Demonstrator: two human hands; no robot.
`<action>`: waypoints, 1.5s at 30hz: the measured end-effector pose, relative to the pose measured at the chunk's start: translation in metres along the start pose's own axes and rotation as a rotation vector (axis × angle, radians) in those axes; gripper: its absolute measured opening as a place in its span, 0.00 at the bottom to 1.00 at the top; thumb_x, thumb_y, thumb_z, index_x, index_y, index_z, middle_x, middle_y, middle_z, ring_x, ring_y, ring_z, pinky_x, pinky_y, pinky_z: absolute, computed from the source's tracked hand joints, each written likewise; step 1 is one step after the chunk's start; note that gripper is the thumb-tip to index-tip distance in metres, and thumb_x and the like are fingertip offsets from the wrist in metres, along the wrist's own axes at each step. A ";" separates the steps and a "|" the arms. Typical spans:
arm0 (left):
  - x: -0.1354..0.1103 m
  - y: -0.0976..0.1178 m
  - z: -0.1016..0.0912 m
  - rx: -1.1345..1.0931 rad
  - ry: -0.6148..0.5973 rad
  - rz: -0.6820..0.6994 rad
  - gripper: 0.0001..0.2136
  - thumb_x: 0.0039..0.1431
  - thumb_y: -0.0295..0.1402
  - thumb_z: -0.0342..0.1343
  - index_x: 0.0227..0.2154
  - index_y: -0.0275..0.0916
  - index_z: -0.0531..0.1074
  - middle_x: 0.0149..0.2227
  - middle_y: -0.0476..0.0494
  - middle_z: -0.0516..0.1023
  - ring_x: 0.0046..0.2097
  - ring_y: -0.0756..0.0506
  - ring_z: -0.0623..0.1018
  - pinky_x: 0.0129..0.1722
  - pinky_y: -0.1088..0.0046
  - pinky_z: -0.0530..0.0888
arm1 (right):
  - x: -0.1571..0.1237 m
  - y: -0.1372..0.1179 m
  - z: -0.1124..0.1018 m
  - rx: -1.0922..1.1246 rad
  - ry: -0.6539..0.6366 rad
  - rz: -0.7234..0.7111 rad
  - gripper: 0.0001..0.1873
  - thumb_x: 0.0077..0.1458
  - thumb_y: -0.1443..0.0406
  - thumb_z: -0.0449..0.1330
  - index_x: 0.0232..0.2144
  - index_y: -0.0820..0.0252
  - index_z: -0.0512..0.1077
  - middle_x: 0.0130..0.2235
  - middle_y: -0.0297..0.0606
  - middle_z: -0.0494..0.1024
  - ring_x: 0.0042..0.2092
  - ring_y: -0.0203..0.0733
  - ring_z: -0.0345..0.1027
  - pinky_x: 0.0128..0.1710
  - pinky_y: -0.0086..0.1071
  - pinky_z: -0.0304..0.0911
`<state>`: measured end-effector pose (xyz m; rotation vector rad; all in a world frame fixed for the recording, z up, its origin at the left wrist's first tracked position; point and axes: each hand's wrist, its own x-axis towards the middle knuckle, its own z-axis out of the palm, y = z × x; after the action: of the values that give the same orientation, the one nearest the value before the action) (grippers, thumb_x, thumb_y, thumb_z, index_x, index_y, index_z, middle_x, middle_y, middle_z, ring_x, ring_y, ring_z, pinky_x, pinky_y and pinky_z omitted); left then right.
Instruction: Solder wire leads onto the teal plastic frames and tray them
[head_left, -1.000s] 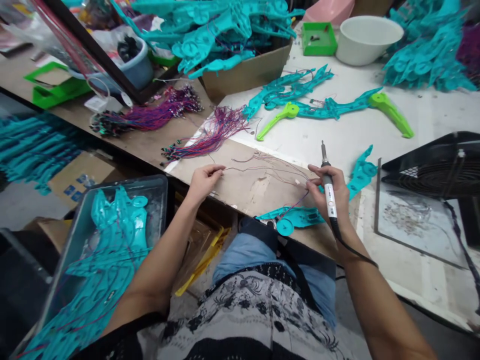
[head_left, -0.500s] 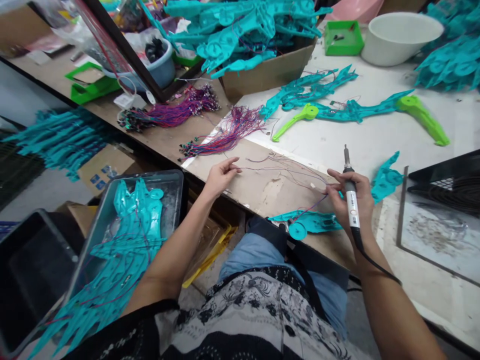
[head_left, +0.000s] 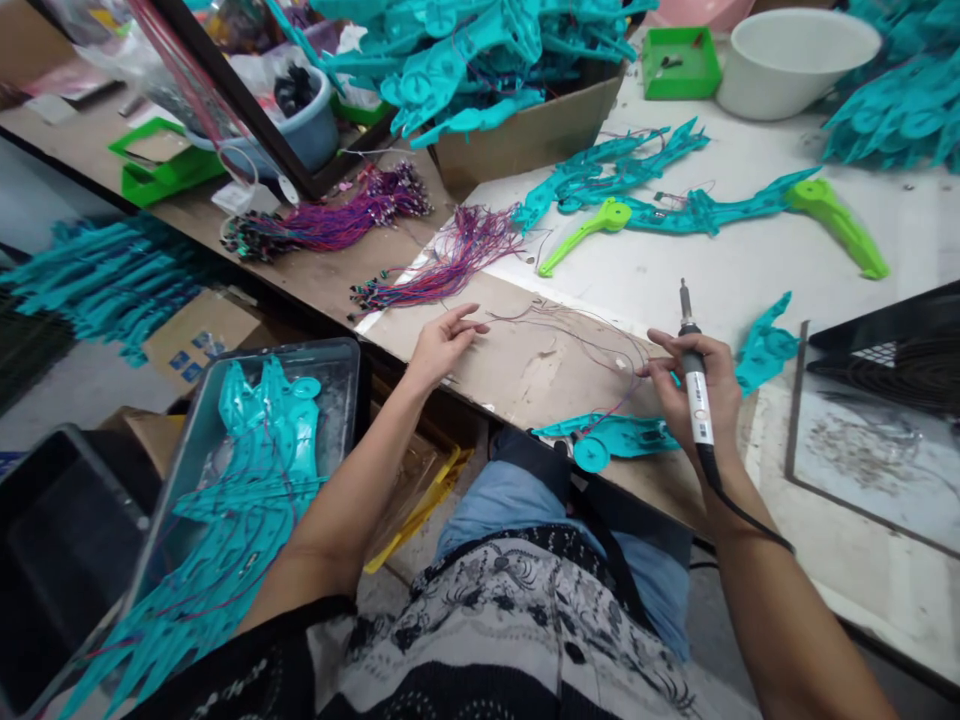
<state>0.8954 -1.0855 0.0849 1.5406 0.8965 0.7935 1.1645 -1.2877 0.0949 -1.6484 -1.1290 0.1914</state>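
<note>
My right hand (head_left: 701, 385) is wrapped around a soldering iron (head_left: 696, 395) with a white-and-grey handle, its metal tip pointing up and away from me. Thin wires (head_left: 592, 325) run leftward across the table from between the thumb and finger of that hand. My left hand (head_left: 448, 345) hovers at the table's near edge, fingers stretched and apart, just left of the loose wire ends. Beneath the wires lies a turquoise plastic part (head_left: 622, 440) with a round disc, and red and blue wire rises from it. Another turquoise piece (head_left: 766, 345) sits beyond my right hand.
Bundles of red and blue wires (head_left: 457, 262) lie at the back left. Turquoise parts with lime-green arms (head_left: 840, 225) rest farther back. A cardboard box (head_left: 525, 140) heaped with turquoise parts stands behind. A grey bin (head_left: 337, 390) is at my left, a black-framed tray (head_left: 874, 450) at right.
My left hand has let go of a wire end, and its fingers have spread. The wires have slackened toward my right hand, which still holds the soldering iron. The whole view has shifted slightly.
</note>
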 end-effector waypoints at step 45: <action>0.009 0.021 0.038 0.836 0.175 0.363 0.10 0.53 0.30 0.57 0.39 0.37 0.77 0.46 0.36 0.75 0.51 0.37 0.72 0.56 0.55 0.66 | -0.090 0.005 -0.082 0.041 0.275 0.082 0.11 0.60 0.60 0.60 0.44 0.56 0.70 0.45 0.40 0.81 0.39 0.43 0.79 0.42 0.38 0.73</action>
<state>0.9353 -1.0977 0.1002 2.4428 1.1765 0.8661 1.1700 -1.4092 0.0890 -1.6288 -0.8463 0.0377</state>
